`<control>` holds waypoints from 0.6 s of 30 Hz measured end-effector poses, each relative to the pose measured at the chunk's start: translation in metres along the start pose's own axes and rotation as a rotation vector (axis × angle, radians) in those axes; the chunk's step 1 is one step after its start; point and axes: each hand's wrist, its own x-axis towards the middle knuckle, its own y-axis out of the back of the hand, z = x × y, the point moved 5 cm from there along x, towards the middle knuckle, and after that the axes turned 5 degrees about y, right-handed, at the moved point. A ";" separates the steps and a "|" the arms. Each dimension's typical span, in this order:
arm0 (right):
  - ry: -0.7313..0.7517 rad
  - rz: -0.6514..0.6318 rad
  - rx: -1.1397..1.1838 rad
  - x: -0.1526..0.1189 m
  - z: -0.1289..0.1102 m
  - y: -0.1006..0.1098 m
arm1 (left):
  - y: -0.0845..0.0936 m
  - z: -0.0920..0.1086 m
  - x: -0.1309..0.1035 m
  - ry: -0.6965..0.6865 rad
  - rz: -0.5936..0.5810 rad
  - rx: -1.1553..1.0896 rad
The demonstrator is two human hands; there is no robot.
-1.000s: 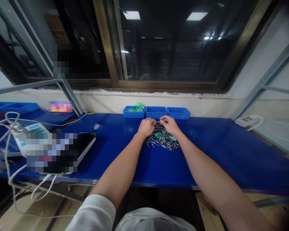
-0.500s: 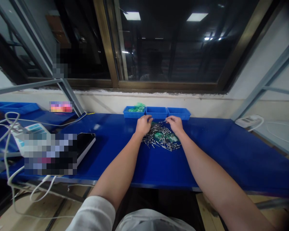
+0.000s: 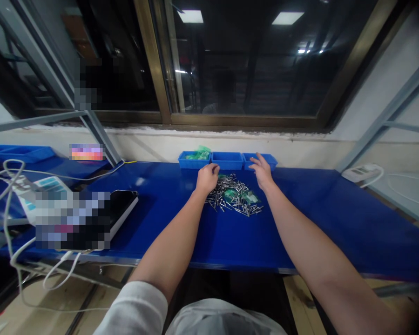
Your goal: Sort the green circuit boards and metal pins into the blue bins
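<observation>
A loose heap of slim metal pieces that look like pop rivets (image 3: pixel 242 204) lies on the blue table, with green plastic packets (image 3: pixel 230 194) among them. My left hand (image 3: pixel 207 179) is at the heap's left edge, fingers curled together; whatever is in its pinch is hidden. Over the front of the right blue bin (image 3: pixel 272 163) my right hand (image 3: pixel 263 173) is raised with its fingers apart, and I see nothing in it. The middle blue bin (image 3: pixel 226 161) and the left blue bin (image 3: pixel 188 163) stand beside it in a row; the left one contains green packets.
To the left lie a black-and-white device (image 3: pixel 120 211), partly pixelated, and white cables (image 3: pixel 9 223). A white power strip (image 3: pixel 361 172) is at the table's right end. Grey metal frame posts (image 3: pixel 101 137) rise at both sides, with a window behind.
My right hand has left the heap, moving up and slightly right to the right bin, and its fingers have spread from a pinch. My left hand stays nearly in place.
</observation>
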 end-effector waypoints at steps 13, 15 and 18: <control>0.131 -0.476 -0.694 -0.025 -0.007 -0.025 | -0.017 -0.006 -0.003 -0.014 -0.204 0.194; 0.117 -0.475 -0.761 -0.023 -0.006 -0.023 | -0.017 -0.005 -0.003 -0.020 -0.208 0.211; 0.083 -0.478 -0.827 -0.021 -0.001 -0.020 | -0.017 -0.005 -0.003 -0.015 -0.211 0.221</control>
